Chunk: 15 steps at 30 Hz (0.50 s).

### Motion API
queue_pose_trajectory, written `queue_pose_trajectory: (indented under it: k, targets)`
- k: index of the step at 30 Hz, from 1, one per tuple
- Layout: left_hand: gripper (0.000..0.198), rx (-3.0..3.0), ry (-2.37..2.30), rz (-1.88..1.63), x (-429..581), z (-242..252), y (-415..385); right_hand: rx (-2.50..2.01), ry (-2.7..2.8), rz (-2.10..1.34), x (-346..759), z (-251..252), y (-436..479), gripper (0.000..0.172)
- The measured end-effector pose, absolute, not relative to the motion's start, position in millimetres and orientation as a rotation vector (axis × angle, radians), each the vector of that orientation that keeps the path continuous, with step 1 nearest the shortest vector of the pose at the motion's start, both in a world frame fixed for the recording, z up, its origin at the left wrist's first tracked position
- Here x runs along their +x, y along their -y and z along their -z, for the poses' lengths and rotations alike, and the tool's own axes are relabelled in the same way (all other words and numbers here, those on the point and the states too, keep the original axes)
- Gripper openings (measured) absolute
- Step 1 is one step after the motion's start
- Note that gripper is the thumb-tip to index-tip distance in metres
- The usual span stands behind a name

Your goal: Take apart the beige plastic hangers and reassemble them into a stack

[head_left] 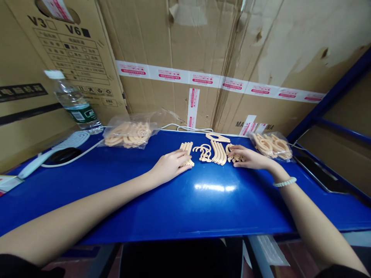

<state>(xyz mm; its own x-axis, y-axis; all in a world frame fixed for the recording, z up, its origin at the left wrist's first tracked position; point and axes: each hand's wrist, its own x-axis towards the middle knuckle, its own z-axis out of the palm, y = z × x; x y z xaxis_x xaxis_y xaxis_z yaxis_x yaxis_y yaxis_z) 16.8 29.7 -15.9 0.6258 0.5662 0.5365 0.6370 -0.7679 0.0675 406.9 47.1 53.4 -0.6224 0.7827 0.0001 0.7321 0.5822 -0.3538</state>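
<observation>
Peach plastic pieces shaped like folding-hanger parts lie on a blue tabletop [179,204]. My left hand [169,164] rests over a row of slim hanger arms [187,146], its fingers stretched across them and covering their near part. Beside that row lies a cluster of hooks [205,151], then a second row of hanger arms [218,153]. My right hand [248,157] touches a small pile of pieces [236,157], with fingers and thumb apart; the hand partly hides the pile. Behind the second row lies a longer peach piece [218,137] with an opening through it.
Clear bags of peach pieces lie at left [129,133] and right [271,146]. A water bottle [77,104], hairbrush [55,148] and black oval object [63,155] are at left. A phone [320,173] lies at right. Cardboard [174,42] stands behind, with a white cable [188,128] along its foot.
</observation>
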Motion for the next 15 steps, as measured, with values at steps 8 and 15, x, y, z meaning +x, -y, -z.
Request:
queue_pose_trajectory:
  k: [8,15]
  targets:
    - [0.041,-2.689,1.006,0.838,16,16,-27,-1.369,2.575,-0.517,422,-52,-56,0.051]
    - [0.043,-2.671,0.98,0.852,15,17,-28,-1.423,2.496,-0.508,443,-56,-58,0.061]
